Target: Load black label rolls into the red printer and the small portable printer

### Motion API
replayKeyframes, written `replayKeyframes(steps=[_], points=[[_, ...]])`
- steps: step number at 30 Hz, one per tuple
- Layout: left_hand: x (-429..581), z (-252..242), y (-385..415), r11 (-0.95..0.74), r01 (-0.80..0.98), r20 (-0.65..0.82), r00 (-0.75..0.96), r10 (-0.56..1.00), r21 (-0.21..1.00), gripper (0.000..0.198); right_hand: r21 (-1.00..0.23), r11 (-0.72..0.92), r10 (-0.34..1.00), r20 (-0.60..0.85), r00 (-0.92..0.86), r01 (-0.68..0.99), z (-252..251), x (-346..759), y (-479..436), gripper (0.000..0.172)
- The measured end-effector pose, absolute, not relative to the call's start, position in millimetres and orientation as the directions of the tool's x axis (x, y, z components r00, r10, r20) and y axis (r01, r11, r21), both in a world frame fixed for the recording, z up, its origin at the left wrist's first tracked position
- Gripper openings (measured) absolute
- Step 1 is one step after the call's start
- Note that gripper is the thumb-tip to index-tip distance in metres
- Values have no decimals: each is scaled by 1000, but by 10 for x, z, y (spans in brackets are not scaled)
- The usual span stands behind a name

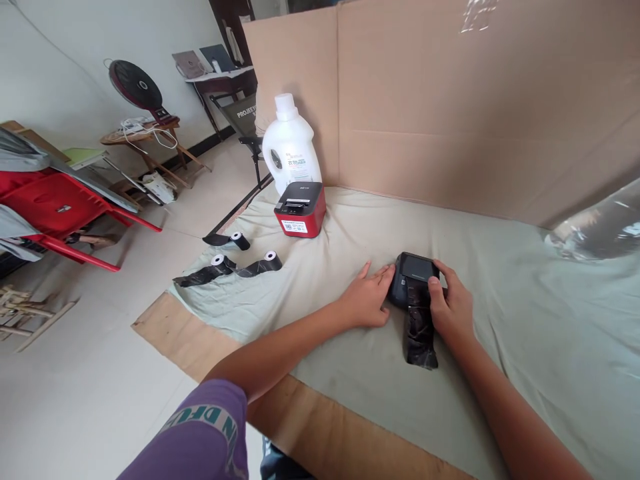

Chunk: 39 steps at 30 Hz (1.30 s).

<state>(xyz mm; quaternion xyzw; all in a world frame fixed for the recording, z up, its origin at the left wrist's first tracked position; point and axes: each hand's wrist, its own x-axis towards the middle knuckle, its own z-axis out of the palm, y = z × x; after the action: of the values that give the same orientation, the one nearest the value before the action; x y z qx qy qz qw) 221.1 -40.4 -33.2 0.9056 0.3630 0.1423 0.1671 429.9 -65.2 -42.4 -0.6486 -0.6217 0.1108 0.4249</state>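
A small black printer (pixel 419 269) sits on the pale green cloth (pixel 345 360), and a strip of black paper (pixel 421 333) hangs out of it toward me. My right hand (pixel 453 303) grips the printer's right side, its thumb on top near the strip. Against the left side lie the outstretched fingertips of my left hand (pixel 367 297), with the thumb apart and the palm low on the cloth. Farther left, black paper rolls lie partly unrolled: one roll (pixel 273 261) nearest, a second roll (pixel 220 262) beside it and a third roll (pixel 240 240) behind.
A red and black receipt printer (pixel 314 217) stands before a white detergent bottle (pixel 295 143). Cardboard (pixel 425 100) walls off the back; clear plastic wrap (pixel 600 223) lies at the right. Bare wooden board (pixel 325 427) shows along the front edge. A red chair (pixel 55 207) stands left.
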Motion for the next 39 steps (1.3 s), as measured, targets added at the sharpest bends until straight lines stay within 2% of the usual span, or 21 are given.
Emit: replayKeyframes(steps=[13,17,21,24,27,30,35,39], points=[[2225,-398,-413,-689,615,155,693,704,384,92,-730,156,875,414,249,665,-417,4298,-655,53],[2242,-385,-417,-690,625,145,694,706,365,90,-759,113,854,404,328,641,-418,4260,-655,58],[2262,-367,-435,-681,639,132,687,715,358,89,-742,43,885,339,319,669,-436,4247,-640,66],[2269,-376,-449,-671,642,132,679,722,370,88,-746,73,874,367,318,661,-435,4258,-656,65],[2264,-390,-457,-670,621,163,673,722,407,89,-786,66,812,400,425,614,-416,4279,-702,57],[2247,-384,-455,-687,573,198,686,700,446,95,-841,34,759,373,534,539,-393,4279,-752,58],[2225,-370,-430,-681,581,183,686,705,446,80,-824,57,749,409,522,564,-323,4220,-832,67],[2222,-388,-401,-677,581,183,683,707,451,77,-815,35,781,383,493,578,-270,4212,-878,73]])
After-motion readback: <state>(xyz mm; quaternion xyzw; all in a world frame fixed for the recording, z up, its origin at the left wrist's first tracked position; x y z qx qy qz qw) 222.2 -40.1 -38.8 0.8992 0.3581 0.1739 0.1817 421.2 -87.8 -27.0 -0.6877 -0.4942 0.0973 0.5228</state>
